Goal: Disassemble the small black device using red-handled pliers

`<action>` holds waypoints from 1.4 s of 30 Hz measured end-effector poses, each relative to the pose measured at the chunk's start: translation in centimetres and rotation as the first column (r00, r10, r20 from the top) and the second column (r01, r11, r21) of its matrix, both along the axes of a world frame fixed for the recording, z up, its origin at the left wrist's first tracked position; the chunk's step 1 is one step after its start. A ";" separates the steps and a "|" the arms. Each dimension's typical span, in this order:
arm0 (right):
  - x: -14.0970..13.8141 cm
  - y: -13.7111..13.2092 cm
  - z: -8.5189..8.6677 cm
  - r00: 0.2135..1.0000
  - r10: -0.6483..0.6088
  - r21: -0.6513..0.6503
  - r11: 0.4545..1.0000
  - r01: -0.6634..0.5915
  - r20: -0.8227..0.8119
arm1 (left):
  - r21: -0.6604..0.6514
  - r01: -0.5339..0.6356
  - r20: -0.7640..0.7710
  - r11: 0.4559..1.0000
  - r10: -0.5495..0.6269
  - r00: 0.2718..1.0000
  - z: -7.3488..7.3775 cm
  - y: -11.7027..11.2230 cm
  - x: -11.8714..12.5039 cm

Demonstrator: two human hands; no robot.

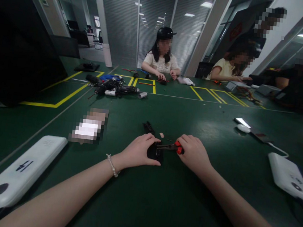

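Near the middle of the green table, my left hand (139, 150) grips a small flat black piece (155, 157) between thumb and fingers; its exact kind is not clear. My right hand (194, 153) is closed round the red handles of a pair of pliers (168, 146). The pliers point left, and their jaws lie over the black piece; whether they clamp it I cannot tell. Just beyond my left hand lies a dark, narrow part (148, 127). A small pale scrap (161, 135) rests close to the pliers.
White oblong devices lie at left (22, 168) and right (289, 176). A blurred-out phone-like object (89, 126) rests left of my hands. Farther off is a heap of dark tools (113, 85). People sit across the green table (136, 203); a black bulky shape (19, 44) stands left.
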State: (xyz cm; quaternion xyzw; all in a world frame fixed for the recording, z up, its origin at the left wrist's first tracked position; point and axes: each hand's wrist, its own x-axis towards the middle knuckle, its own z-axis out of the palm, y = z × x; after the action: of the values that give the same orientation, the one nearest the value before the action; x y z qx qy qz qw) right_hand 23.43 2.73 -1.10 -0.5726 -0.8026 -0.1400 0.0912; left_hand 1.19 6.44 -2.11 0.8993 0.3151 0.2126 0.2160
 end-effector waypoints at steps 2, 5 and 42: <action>0.0 -0.1 0.2 1.000 0.001 0.017 1.000 -0.001 0.008 | 0.002 -0.031 0.005 1.000 0.031 1.000 -0.1 -0.2 0.2; -0.1 -0.4 0.5 0.999 -0.007 0.018 1.000 0.007 0.032 | 0.012 -0.087 0.026 0.996 0.086 0.996 -0.2 -0.6 0.5; -0.5 -0.3 -0.1 0.991 -0.079 -0.055 0.995 0.086 0.109 | 0.089 -0.292 -0.008 0.952 0.294 0.956 -0.5 -1.6 1.6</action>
State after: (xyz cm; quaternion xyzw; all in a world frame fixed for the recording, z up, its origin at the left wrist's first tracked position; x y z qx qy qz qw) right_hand 22.96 2.47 -1.22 -0.5995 -0.7858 -0.1502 0.0252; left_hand 2.74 4.84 -2.59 0.8534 0.4376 0.2463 0.1396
